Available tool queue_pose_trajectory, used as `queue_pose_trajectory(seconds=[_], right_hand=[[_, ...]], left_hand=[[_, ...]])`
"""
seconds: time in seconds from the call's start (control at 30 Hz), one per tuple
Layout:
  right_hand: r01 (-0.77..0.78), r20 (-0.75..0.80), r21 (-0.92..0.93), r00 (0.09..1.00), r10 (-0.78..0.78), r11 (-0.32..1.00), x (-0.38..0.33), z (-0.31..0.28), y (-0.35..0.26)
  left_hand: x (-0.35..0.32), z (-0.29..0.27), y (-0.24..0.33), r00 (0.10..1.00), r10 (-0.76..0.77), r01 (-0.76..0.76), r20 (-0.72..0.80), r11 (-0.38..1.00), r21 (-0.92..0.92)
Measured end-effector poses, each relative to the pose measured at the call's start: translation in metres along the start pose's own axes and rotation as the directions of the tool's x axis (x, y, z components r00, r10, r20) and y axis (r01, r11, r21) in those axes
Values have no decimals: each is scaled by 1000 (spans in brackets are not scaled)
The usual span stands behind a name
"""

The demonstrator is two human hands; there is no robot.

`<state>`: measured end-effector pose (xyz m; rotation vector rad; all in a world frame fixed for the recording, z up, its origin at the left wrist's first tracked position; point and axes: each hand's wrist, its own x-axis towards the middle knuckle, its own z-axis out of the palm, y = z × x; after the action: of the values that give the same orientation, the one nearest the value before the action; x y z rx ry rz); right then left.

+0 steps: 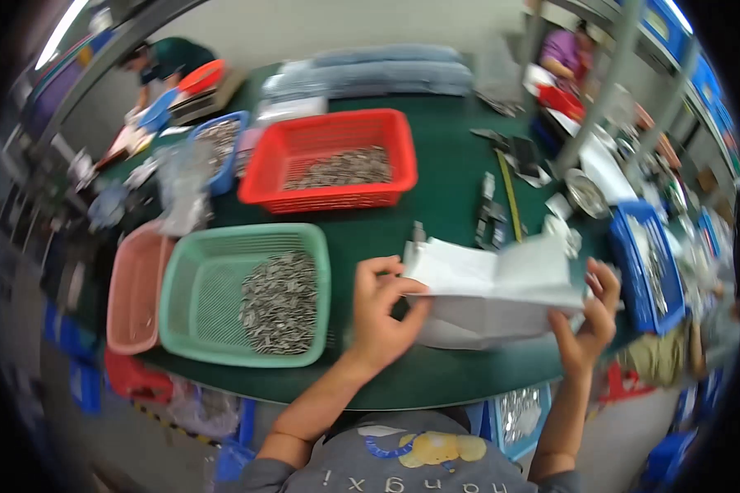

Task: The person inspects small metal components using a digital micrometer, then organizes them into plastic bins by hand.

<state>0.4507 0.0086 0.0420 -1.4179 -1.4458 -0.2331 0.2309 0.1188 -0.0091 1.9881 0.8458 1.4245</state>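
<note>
A creased white sheet of paper (483,311) is held up above the near edge of the green table, partly folded along its creases. My left hand (380,316) pinches its left edge between thumb and fingers. At the opposite edge my right hand (588,322) grips the paper in the same way. To the left of my left hand stands a light green basket (197,349), with a heap of small grey metal parts (281,304) in its right half. A small metal item (418,233) shows just behind the paper's left corner.
A red basket (329,200) with more metal parts stands farther back. A pink basket (131,287) is beside the green one. On the right are a yellow strip (510,195), a dark phone (524,154) and a blue basket (670,316). Two people (173,62) (563,57) work beyond.
</note>
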Motion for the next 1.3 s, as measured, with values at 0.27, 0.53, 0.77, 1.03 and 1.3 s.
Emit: queue_pose_trajectory(seconds=[0.27, 0.53, 0.77, 1.03, 1.3], right_hand=[[112, 268, 342, 940, -211, 933, 11, -29, -8], [-22, 530, 380, 824, -199, 925, 34, 20, -31], [-418, 582, 280, 790, 193, 864, 10, 39, -27], [-389, 544, 620, 839, -15, 681, 10, 36, -33], [-503, 443, 482, 846, 296, 717, 14, 64, -33]], left_hand=[[13, -17, 56, 807, 281, -258, 519, 959, -117], [28, -28, 32, 987, -16, 94, 158, 860, -502], [32, -12, 28, 981, 189, -191, -33, 979, -68], [0, 2, 33, 994, -60, 82, 94, 962, -260], [5, -6, 21, 889, -333, 454, 314, 724, -519]])
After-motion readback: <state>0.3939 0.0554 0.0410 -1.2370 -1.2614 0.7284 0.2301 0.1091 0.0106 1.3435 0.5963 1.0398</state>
